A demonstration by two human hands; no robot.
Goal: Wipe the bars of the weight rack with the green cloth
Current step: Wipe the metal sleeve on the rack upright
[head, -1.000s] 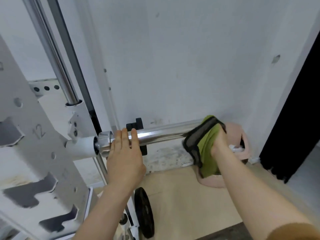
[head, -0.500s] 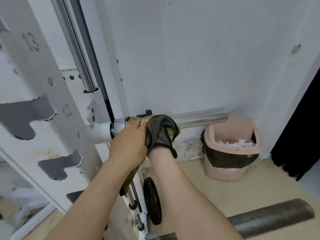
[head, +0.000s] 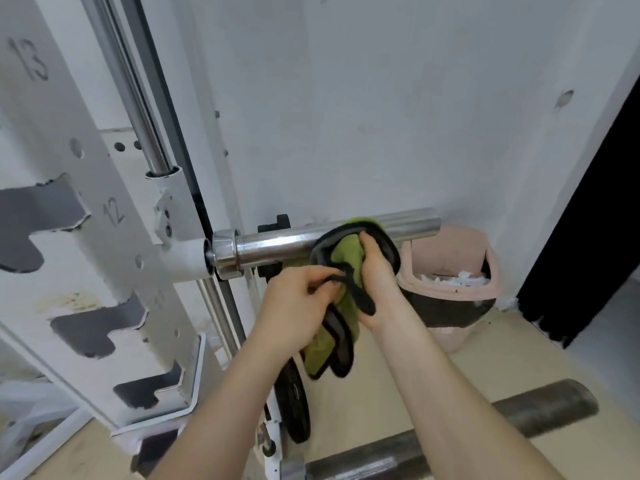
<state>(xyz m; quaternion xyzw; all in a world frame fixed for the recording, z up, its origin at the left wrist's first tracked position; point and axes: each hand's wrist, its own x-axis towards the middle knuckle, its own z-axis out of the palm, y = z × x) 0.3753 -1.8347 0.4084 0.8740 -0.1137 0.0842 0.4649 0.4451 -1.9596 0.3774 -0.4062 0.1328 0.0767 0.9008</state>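
A shiny chrome bar [head: 277, 247] sticks out to the right from the white weight rack [head: 104, 258]. The green cloth [head: 323, 348] with dark grey edging is draped over the middle of that bar and hangs down below it. My right hand [head: 375, 275] grips the cloth just under the bar. My left hand [head: 298, 303] is off the bar and pinches the cloth's dark edge lower down. A slanted chrome guide rod [head: 138, 109] runs up the rack at the upper left.
A pink waste bin [head: 460, 296] with a black liner stands on the floor by the wall, under the bar's free end. A black weight plate [head: 294, 403] leans low on the rack. A dark grey roller pad [head: 519, 417] lies at the bottom right. A black curtain [head: 588, 220] hangs on the right.
My right hand has slid the cloth from the bar's inner collar out toward the middle. My left hand has let go of the bar and taken hold of the cloth's hanging edge.
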